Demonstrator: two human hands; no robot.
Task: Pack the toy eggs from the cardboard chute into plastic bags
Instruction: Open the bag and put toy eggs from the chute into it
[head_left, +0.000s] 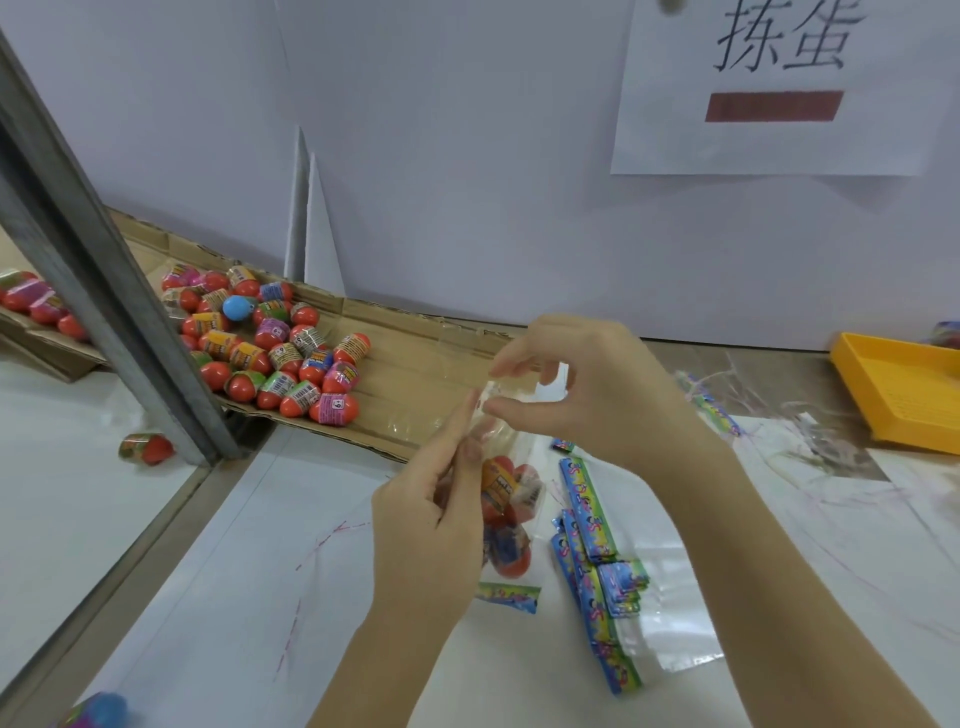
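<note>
- Two bare arms come up from 6 o'clock, and both hands meet in the middle, above the white counter (234, 571).
- Left hand (431, 514): its fingers are long and almost straight. With its thumb they pinch the left side of the top of a plastic bag (519, 577).
- Right hand (587, 389): it sits at 1 o'clock from the left hand. Its thumb and first finger pinch the top edge of the same bag, and the other fingers curl loosely.
- The plastic bag is clear and hangs down between the two hands, with a bright strip along its bottom.
- Some bagged eggs (506, 551) sit inside it. They are red with bright labels, but I cannot tell how many.
- The cardboard chute (415, 364) lies at 10 o'clock from the hands, against the white wall.
- A pile of toy eggs (270, 353) rests on the chute. Most are red with bright wraps, and one blue egg (238, 307) sits near the back.
- A stack of empty bags (597, 551) lies flat on the counter at 4 o'clock, just beside the held bag.
- A yellow tray (898, 389) sits at 3 o'clock, at the right edge.
- A paper sign (779, 88) hangs on the wall at 1 o'clock, with black writing and a dark red bar.
- A grey metal post (104, 291) slants at 9 o'clock, and a lone egg (148, 449) lies left of its foot.
</note>
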